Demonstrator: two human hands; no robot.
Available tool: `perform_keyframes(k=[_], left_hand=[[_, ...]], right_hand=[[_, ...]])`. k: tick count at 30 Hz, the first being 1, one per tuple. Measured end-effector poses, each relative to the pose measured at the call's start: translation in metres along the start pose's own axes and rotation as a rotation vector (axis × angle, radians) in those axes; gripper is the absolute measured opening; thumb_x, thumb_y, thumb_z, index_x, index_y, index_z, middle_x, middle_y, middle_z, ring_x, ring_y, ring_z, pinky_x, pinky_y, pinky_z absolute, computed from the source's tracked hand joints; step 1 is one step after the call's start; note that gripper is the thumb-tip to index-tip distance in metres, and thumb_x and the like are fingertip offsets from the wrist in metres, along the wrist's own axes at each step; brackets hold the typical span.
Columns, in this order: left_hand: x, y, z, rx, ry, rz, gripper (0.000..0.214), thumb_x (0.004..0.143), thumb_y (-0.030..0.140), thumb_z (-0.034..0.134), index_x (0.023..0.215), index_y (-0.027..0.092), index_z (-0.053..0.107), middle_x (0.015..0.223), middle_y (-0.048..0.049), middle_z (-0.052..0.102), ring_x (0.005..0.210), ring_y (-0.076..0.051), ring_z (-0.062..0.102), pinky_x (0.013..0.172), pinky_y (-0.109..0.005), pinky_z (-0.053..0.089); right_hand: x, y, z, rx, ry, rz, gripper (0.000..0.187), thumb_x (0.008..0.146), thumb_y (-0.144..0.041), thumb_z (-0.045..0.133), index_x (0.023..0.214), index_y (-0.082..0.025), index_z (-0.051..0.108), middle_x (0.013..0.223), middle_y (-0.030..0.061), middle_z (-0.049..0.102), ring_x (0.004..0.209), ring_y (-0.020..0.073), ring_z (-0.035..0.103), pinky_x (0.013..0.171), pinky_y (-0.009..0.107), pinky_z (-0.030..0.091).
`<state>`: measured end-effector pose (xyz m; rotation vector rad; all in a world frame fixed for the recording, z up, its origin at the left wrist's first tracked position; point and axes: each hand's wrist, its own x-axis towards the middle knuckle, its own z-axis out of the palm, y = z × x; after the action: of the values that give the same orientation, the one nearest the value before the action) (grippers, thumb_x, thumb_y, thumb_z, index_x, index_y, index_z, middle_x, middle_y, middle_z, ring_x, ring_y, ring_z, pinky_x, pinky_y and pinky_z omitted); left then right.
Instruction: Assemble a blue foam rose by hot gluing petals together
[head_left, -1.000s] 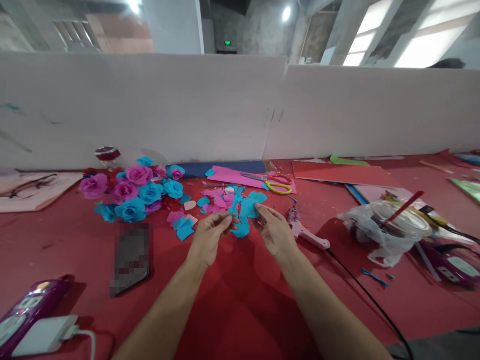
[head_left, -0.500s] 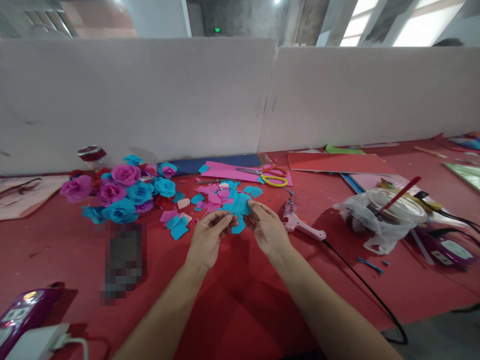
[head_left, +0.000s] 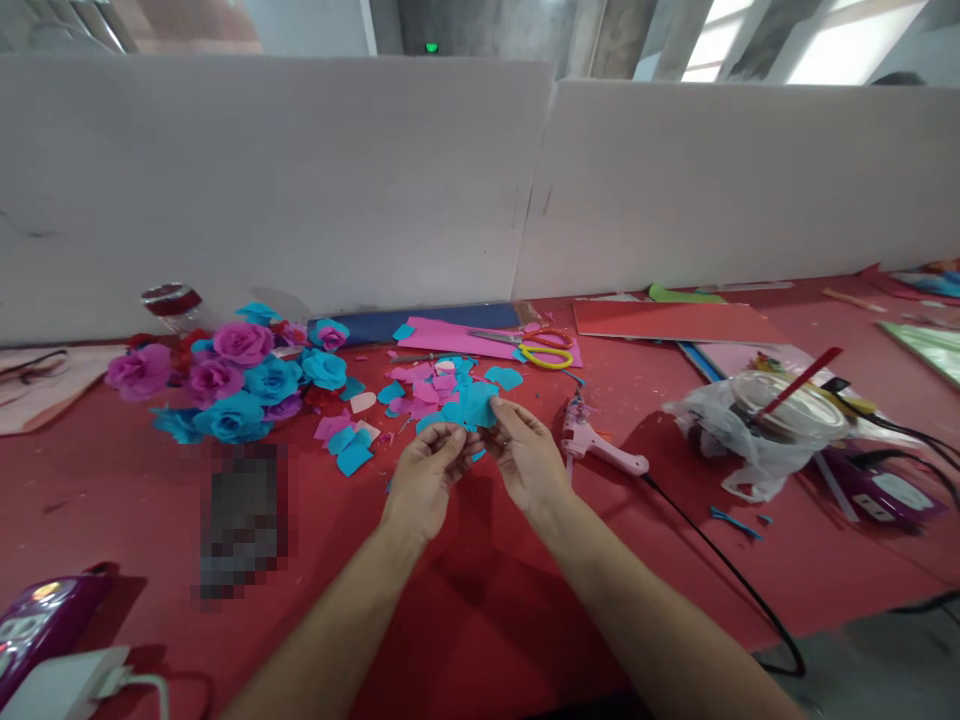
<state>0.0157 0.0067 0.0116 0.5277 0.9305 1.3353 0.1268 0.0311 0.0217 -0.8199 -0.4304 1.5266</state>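
Note:
Both of my hands meet over the red table, pinching the same blue paper piece [head_left: 471, 406]. My left hand [head_left: 426, 475] grips its lower left edge with curled fingers. My right hand [head_left: 525, 455] holds its right side between thumb and fingers. Just beyond them lies a scatter of blue and pink paper cut-outs [head_left: 427, 390]. A heap of finished blue and pink paper roses [head_left: 232, 380] sits to the left.
A pink glue gun [head_left: 596, 445] with a black cord lies right of my hands. Scissors [head_left: 536, 348] rest on pink paper at the back. A lidded cup in a plastic bag [head_left: 780, 425], a blurred phone [head_left: 240, 515], a purple power strip [head_left: 41, 620] and a white partition [head_left: 300, 190] surround the area.
The view has tilted slightly. My hands have drawn a little closer together on the blue piece, which now sits higher between my fingers.

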Motion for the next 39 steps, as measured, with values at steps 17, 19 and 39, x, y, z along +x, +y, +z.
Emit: perform_keyframes(k=[17,19,39], left_hand=[[-0.0002,-0.0017,0.0013,0.05,0.023,0.053,0.024,0.063,0.026,0.078,0.077,0.017,0.06,0.076,-0.0009,0.07,0.078,-0.015,0.068,0.074,-0.025,0.048],[-0.0003,-0.0018,0.0017,0.065,0.032,0.075,0.023,0.064,0.026,0.077,0.077,0.016,0.061,0.075,-0.0006,0.07,0.076,-0.014,0.067,0.074,-0.025,0.048],[0.0014,0.0011,-0.0018,0.187,0.059,0.126,0.04,0.063,0.027,0.078,0.101,0.016,0.07,0.085,-0.0051,0.074,0.077,-0.015,0.066,0.076,-0.028,0.047]], right_hand=[[-0.0038,0.0034,0.0025,-0.039,-0.032,-0.079,0.016,0.06,-0.031,0.078,0.068,-0.021,0.068,0.067,-0.0031,0.067,0.06,0.0113,0.056,0.063,0.026,0.047],[-0.0045,0.0038,0.0031,-0.04,-0.031,-0.085,0.016,0.06,-0.031,0.078,0.068,-0.021,0.068,0.067,-0.0031,0.067,0.06,0.0114,0.056,0.064,0.026,0.047],[-0.0065,0.0046,0.004,-0.056,-0.045,-0.07,0.013,0.062,-0.031,0.077,0.067,-0.022,0.068,0.069,-0.0025,0.067,0.062,0.0114,0.056,0.065,0.027,0.047]])
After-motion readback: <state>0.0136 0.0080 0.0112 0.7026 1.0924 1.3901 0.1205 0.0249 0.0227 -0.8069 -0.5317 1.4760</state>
